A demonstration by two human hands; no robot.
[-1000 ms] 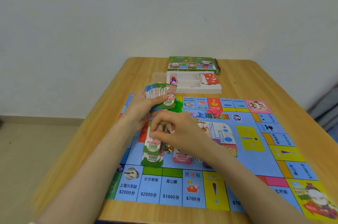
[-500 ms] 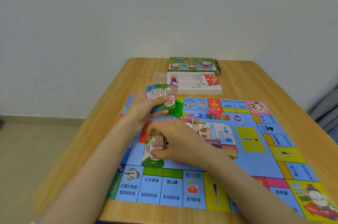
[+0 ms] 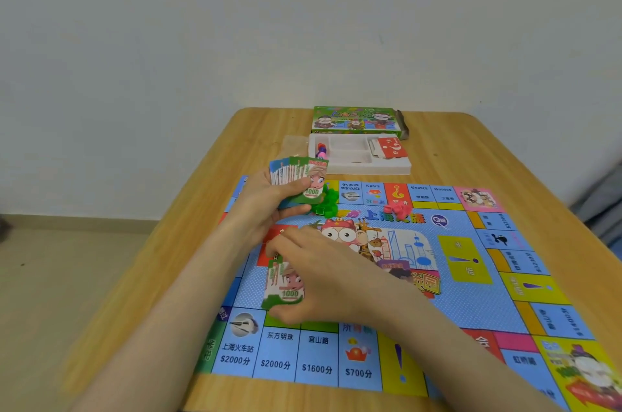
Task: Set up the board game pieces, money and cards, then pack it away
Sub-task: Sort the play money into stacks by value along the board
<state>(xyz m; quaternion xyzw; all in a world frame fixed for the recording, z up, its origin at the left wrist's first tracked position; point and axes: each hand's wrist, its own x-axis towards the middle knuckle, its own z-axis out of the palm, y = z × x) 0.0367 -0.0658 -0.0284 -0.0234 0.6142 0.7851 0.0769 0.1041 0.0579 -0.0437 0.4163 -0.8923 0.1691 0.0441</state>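
- Your left hand (image 3: 266, 209) is gripping a fanned bundle of paper play-money notes (image 3: 296, 176), blue ones at the back and green ones in front. The thumb is pressing across the front note, which is marked 1000.
- Your right hand (image 3: 330, 280) is working at six o'clock from the left one. Its fingers and thumb are curling round a small stack of green 1000 notes (image 3: 284, 287), which is sticking out at the hand's nine o'clock side, low over the board. You cannot tell whether the stack is touching the board.
- Both hands are hovering over the left half of the flat, colourfully printed game board (image 3: 471, 304), which is lying on the light wooden table (image 3: 471, 149).
- A heap of small green plastic houses (image 3: 324, 206) is lying on the board at three o'clock from your left hand, just beside the fanned notes.
- A smaller heap of pink-red plastic pieces (image 3: 397, 208) is lying at three o'clock from the green heap, apart from it.
- At twelve o'clock from the board, a white moulded plastic tray (image 3: 370, 169) is sitting on the table. It is holding a red card box (image 3: 390, 149) in its right compartment and a few coloured pawns (image 3: 321, 153) in its left one.
- A green illustrated cardboard box (image 3: 353, 120) is lying just beyond the tray, at its twelve o'clock.
- A crumpled clear plastic bag (image 3: 294, 145) is lying at the tray's nine o'clock.
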